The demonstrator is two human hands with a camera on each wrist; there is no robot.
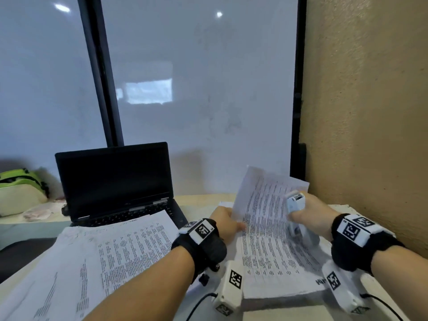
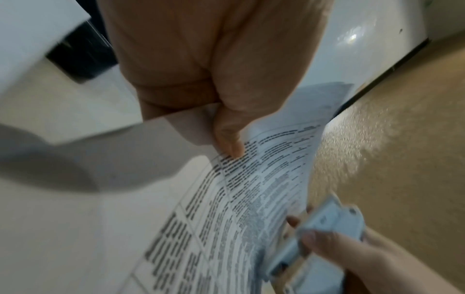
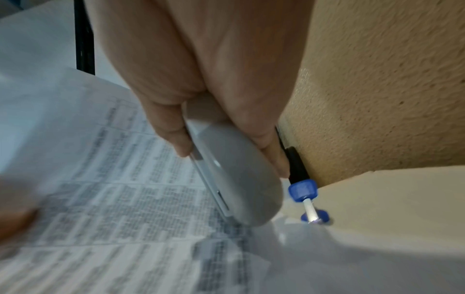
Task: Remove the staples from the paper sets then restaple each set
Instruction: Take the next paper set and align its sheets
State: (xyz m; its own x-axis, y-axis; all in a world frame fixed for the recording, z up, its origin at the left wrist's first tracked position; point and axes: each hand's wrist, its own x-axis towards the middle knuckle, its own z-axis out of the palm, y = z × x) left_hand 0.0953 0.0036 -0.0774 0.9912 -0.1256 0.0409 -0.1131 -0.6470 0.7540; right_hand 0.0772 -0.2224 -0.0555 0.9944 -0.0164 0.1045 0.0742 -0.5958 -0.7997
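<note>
The left hand [image 1: 223, 222] pinches the left edge of a printed paper set [image 1: 264, 216], with the thumb on top of the sheet and the other fingers curled behind it. The far part of this set is lifted off the worktop [image 1: 201, 201] and bends upward, while its near part lies on another paper stack [image 1: 278, 274] below it. In the left wrist view the thumb [image 2: 230, 139] presses on the printed lines close to the paper edge.

The right hand [image 1: 312, 216] is closed around a pale grey stapler [image 1: 293, 202], the thumb on one side and the fingers on the other. The stapler sits at the right edge of the lifted set. In the right wrist view its rounded nose [image 3: 241, 179] points down to the paper, but the picture is blurred, so I cannot tell if the sheets are between its 2 parts.

To the left lies a second pile of printed papers [image 1: 111, 251], spread on the worktop and covering part of the keyboard of an open black laptop [image 1: 113, 181] with a dark screen. A green and cream bag [image 1: 20, 188] is at the far left. Near the wall [image 1: 370, 112] on the right, a blue and black tool [image 3: 302, 189] lies on the worktop just beside the stapler.
</note>
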